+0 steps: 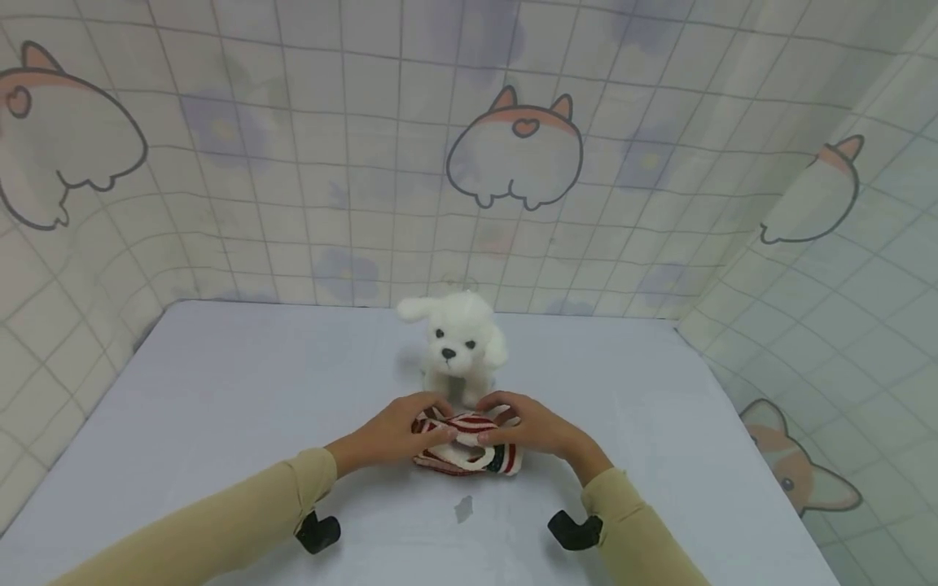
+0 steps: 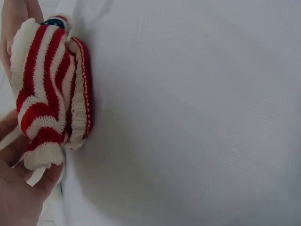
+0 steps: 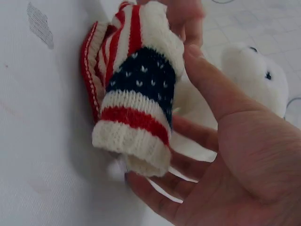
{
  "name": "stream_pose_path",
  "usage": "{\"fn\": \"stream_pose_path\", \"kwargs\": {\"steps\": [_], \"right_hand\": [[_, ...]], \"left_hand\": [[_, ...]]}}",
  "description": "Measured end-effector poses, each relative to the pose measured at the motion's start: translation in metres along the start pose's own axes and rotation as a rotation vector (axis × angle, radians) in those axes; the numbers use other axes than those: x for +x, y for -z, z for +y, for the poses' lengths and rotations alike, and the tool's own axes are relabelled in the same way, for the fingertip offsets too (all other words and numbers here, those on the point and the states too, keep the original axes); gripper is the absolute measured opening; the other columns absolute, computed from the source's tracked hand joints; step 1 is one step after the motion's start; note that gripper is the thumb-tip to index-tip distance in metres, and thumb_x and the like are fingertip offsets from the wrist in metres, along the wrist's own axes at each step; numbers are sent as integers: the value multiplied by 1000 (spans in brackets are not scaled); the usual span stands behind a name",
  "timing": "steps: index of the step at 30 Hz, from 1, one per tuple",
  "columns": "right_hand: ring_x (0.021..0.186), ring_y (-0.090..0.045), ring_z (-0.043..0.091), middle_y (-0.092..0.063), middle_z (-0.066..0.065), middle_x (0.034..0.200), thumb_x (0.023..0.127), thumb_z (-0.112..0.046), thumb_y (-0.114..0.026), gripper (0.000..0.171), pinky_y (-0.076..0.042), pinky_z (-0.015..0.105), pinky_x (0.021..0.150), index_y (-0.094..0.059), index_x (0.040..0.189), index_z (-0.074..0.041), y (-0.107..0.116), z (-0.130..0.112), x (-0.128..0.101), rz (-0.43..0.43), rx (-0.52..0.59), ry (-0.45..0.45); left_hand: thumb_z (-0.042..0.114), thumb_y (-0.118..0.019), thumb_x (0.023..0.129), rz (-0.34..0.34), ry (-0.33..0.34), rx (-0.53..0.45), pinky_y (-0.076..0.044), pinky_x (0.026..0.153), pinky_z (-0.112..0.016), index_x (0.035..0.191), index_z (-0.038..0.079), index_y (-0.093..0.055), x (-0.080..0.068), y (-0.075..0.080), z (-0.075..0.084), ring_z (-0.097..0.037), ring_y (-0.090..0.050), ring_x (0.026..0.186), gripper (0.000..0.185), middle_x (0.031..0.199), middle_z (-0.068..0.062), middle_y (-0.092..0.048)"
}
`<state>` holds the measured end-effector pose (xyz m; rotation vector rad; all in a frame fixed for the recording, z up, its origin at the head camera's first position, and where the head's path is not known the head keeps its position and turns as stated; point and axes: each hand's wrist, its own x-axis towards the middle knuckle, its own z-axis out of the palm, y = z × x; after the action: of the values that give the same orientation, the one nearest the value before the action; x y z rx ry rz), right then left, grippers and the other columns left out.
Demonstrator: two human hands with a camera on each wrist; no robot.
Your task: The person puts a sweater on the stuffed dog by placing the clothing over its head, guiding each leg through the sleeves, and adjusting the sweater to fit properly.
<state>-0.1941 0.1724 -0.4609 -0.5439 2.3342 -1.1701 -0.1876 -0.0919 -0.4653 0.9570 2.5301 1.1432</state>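
A small knitted sweater with red and white stripes is between both hands, low over the white table. My left hand grips its left side, thumb in front; in the left wrist view the fingers are by a cream sleeve cuff. On the other side my right hand holds it, with the thumb at the cream collar and fingers behind the navy-banded sleeve in the right wrist view. Directly behind the sweater stands a white plush dog, its lower front partly hidden by the hands.
The table has a white cover with a small grey patch near the front. Tiled-pattern curtains with corgi drawings enclose the back and sides. Black wrist mounts hang below both sleeves.
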Motion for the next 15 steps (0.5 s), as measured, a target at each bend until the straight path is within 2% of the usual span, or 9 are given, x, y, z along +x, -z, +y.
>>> {"fn": "stream_pose_path", "kwargs": {"steps": [3, 8, 12, 15], "right_hand": [[118, -55, 24, -54, 4, 135, 81, -43, -76, 69, -48, 44, 98, -47, 138, -16, -3, -4, -2, -2, -23, -26], [117, -54, 23, -54, 6, 132, 76, -38, -81, 83, -48, 44, 98, -40, 144, -14, -9, -8, -4, -26, -86, -57], [117, -53, 23, -56, 6, 129, 74, -31, -84, 82, -46, 46, 101, -43, 141, -11, -14, -9, -4, -9, -122, -57], [113, -54, 20, -58, 5, 126, 76, -27, -83, 74, -46, 44, 99, -46, 139, -11, -17, -8, -3, -4, -155, -51]], "left_hand": [[41, -59, 95, -6, 17, 10, -50, 86, -38, 120, 12, -58, 0, 1, -1, -15, -59, 102, 39, 115, -1, -63], [37, -65, 91, -72, 48, 22, -49, 89, -38, 122, 10, -56, 0, -1, -2, -15, -58, 102, 42, 115, -2, -63], [34, -66, 90, -97, 40, 39, -50, 91, -39, 122, 11, -56, 2, -5, -3, -15, -60, 104, 41, 114, -2, -64], [27, -66, 90, -96, 30, 60, -50, 89, -37, 121, 11, -56, 2, -7, -4, -13, -60, 101, 37, 112, -1, -65]]}}
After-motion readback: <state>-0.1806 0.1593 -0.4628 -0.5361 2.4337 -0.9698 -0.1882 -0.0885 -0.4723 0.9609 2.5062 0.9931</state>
